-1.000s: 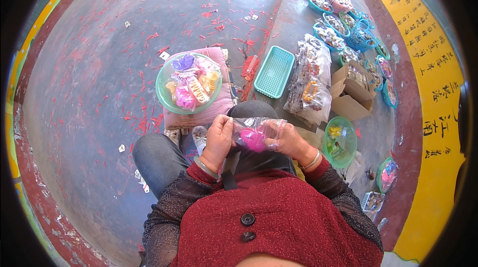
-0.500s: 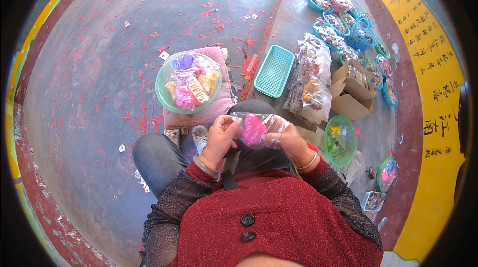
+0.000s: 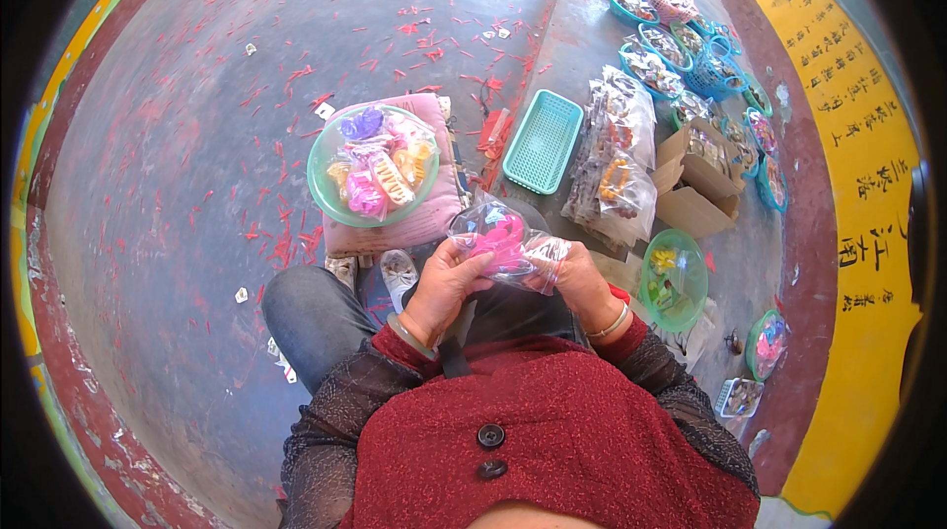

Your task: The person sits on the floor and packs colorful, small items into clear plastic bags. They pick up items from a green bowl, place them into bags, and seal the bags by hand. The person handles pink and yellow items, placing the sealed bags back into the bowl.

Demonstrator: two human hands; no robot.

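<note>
Over my lap, both hands hold a clear plastic bag (image 3: 538, 233) with a bright pink piece (image 3: 501, 241) in it; its exact kind I cannot make out. My left hand (image 3: 446, 284) pinches the bag's left side, thumb lying over the pink piece. At the opposite end, my right hand (image 3: 582, 284) grips the bag between thumb and fingers, beside a white patch with dark print. Just beyond my left hand, a pale green bowl (image 3: 318, 186) holds purple, pink, yellow and white pieces in clear wrapping. It rests on a pink cushion (image 3: 446, 149).
A turquoise basket (image 3: 541, 139) lies ahead, beside a stack of bagged goods (image 3: 617, 149). Right of it stand an open cardboard box (image 3: 695, 208) and a green bowl (image 3: 675, 277). Several filled baskets (image 3: 715, 70) line the yellow wall. Red scraps (image 3: 286, 243) litter the floor.
The bag has turned in my hands, and the pink piece now shows a looser, stranded shape instead of a smooth, rounded one. My left hand has shifted slightly right and lower along it.
</note>
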